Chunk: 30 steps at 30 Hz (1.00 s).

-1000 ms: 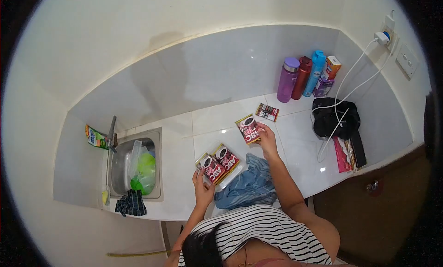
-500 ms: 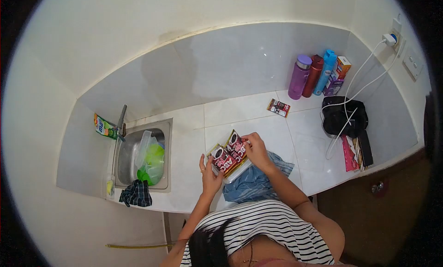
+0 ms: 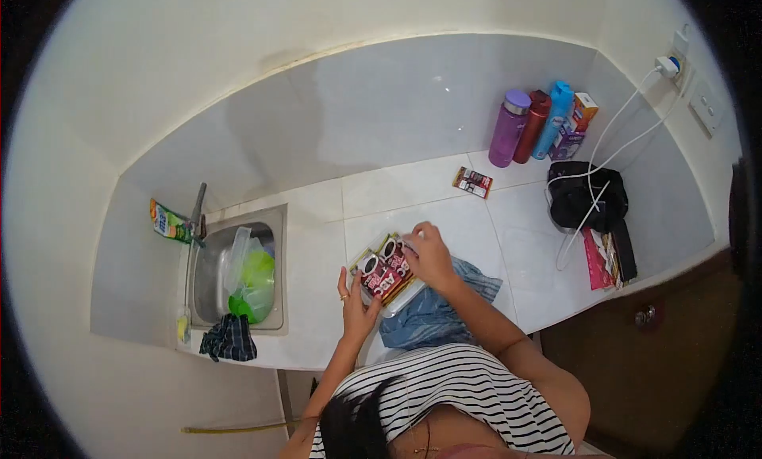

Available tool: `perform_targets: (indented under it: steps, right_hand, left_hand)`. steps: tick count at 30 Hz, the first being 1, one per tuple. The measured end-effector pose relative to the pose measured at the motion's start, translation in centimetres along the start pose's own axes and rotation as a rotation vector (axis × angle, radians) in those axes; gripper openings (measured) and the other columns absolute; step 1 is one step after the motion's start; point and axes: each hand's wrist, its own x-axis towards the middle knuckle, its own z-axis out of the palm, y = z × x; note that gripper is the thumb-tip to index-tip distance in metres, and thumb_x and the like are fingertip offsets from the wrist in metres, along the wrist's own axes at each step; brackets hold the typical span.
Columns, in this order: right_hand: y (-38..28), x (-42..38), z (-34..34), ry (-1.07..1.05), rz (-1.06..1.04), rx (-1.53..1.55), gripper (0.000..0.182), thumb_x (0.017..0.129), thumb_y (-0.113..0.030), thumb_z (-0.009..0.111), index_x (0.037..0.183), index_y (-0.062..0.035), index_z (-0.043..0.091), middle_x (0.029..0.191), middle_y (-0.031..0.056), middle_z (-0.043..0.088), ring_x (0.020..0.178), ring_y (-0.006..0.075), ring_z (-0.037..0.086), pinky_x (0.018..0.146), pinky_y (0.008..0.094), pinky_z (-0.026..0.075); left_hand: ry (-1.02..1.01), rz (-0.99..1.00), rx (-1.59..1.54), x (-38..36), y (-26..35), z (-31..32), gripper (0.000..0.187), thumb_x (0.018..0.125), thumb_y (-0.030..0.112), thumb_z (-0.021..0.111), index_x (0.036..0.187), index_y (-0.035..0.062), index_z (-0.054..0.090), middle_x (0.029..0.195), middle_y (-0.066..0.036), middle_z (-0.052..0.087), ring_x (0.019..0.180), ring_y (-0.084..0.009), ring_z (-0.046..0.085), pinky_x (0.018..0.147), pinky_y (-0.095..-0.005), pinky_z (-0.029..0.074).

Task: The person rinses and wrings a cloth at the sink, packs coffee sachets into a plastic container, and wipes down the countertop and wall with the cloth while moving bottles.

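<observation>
Dark red coffee sachets [image 3: 386, 278] marked "ABC" stand side by side in a clear plastic container [image 3: 402, 298] on the counter. My left hand [image 3: 359, 307] is closed around the container's left side, its thumb against the front sachet. At the upper right of the sachets, my right hand [image 3: 429, 258] has its fingers bent and pressed together on the edge of one sachet. A blue striped plastic bag [image 3: 432, 316] lies crumpled under my right forearm, beside the container. Another sachet pack [image 3: 472, 182] lies flat farther back.
On the left is a steel sink [image 3: 279, 245] holding green and clear plastic items, with a dark cloth [image 3: 228, 338] over its front edge. Bottles, including a purple one [image 3: 509, 130], stand at the back right. A black bag [image 3: 586, 197] and a white cable [image 3: 615, 142] are on the right.
The right-hand sachet has moved down and in against the other one. My right hand has shifted slightly left with its fingers more bent. My left hand stays at the container's side.
</observation>
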Motion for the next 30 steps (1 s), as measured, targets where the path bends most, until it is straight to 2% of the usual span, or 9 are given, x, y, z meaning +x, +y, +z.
perform_targets:
  steps: [4,9,12,17,19,20,21,24,30]
  right_hand:
    - [6.6,4.6,-1.4,0.286,-0.009,0.031,0.033,0.075,-0.006,0.067,0.107,-0.0003,0.061,0.108,0.0185,0.056,0.105,0.0365,0.052,0.093,0.0419,0.044]
    - [18.3,7.2,-1.8,0.301,0.214,-0.365,0.048,0.075,-0.003,0.065,0.122,0.0008,0.054,0.129,0.0239,0.052,0.124,0.0382,0.045,0.107,0.0423,0.036]
    - [21.0,5.9,-1.3,0.210,0.326,-0.239,0.050,0.076,0.000,0.064,0.125,-0.0029,0.055,0.134,0.0221,0.049,0.126,0.0348,0.045,0.108,0.0369,0.036]
    - [17.9,3.5,-1.0,0.288,0.279,-0.316,0.021,0.080,-0.003,0.063,0.100,-0.0012,0.064,0.106,0.0182,0.065,0.100,0.0342,0.061,0.086,0.0410,0.050]
    - [17.4,2.9,-0.8,0.263,0.308,-0.191,0.016,0.082,-0.005,0.061,0.097,-0.0026,0.066,0.097,0.0180,0.067,0.092,0.0350,0.063,0.081,0.0420,0.051]
    - [17.2,2.6,-0.4,0.399,0.195,-0.112,0.011,0.087,-0.008,0.059,0.092,-0.0020,0.066,0.086,0.0155,0.068,0.079,0.0293,0.066,0.073,0.0403,0.052]
    - [16.8,2.4,-0.2,0.400,0.193,-0.107,0.011,0.087,-0.008,0.059,0.092,-0.0020,0.066,0.086,0.0155,0.068,0.079,0.0293,0.066,0.073,0.0403,0.052]
    - [14.2,2.0,0.3,0.334,0.551,0.699,0.021,0.096,-0.016,0.051,0.099,0.0017,0.063,0.081,0.0073,0.065,0.068,0.0121,0.064,0.052,0.0276,0.052]
    - [5.8,1.3,-1.6,0.062,0.388,1.001,0.023,0.097,-0.010,0.048,0.116,-0.0001,0.056,0.080,0.0056,0.065,0.069,0.0110,0.063,0.058,0.0233,0.052]
  left_hand:
    - [-0.028,-0.030,-0.063,0.2,0.4,-0.2,0.071,0.080,0.009,0.066,0.143,0.0040,0.034,0.151,-0.024,0.008,0.121,-0.0381,0.048,0.063,-0.0300,0.059]
    - [-0.008,-0.001,-0.062,0.2,-0.6,0.2,0.072,0.080,0.013,0.068,0.142,0.0031,0.034,0.150,-0.024,0.010,0.123,-0.0387,0.045,0.068,-0.0307,0.060]
    - [0.010,-0.011,-0.128,0.1,-1.6,0.6,0.073,0.078,0.014,0.070,0.141,0.0008,0.035,0.150,-0.022,0.011,0.124,-0.0378,0.044,0.081,-0.0347,0.056]
    - [0.026,-0.004,-0.067,-0.1,-2.2,0.8,0.074,0.075,0.016,0.070,0.140,0.0003,0.036,0.150,-0.022,0.012,0.125,-0.0372,0.043,0.091,-0.0361,0.050]
    - [0.023,0.004,-0.061,0.1,-1.6,0.5,0.074,0.076,0.016,0.070,0.140,0.0001,0.036,0.149,-0.021,0.012,0.125,-0.0365,0.042,0.089,-0.0364,0.052]
    - [0.026,0.005,-0.057,0.2,-1.2,0.3,0.074,0.076,0.016,0.070,0.140,0.0001,0.036,0.149,-0.021,0.012,0.125,-0.0365,0.042,0.089,-0.0364,0.052]
    - [0.020,0.002,-0.071,0.2,-0.7,0.0,0.073,0.077,0.016,0.070,0.140,0.0001,0.035,0.149,-0.021,0.012,0.126,-0.0365,0.041,0.088,-0.0365,0.053]
    - [0.015,0.012,-0.058,0.4,-0.1,0.0,0.073,0.079,0.017,0.070,0.140,0.0000,0.034,0.149,-0.021,0.011,0.126,-0.0367,0.040,0.087,-0.0367,0.055]
    - [0.013,-0.001,-0.073,0.0,-1.6,0.5,0.072,0.080,0.013,0.070,0.141,0.0012,0.034,0.149,-0.017,0.011,0.130,-0.0310,0.035,0.084,-0.0307,0.055]
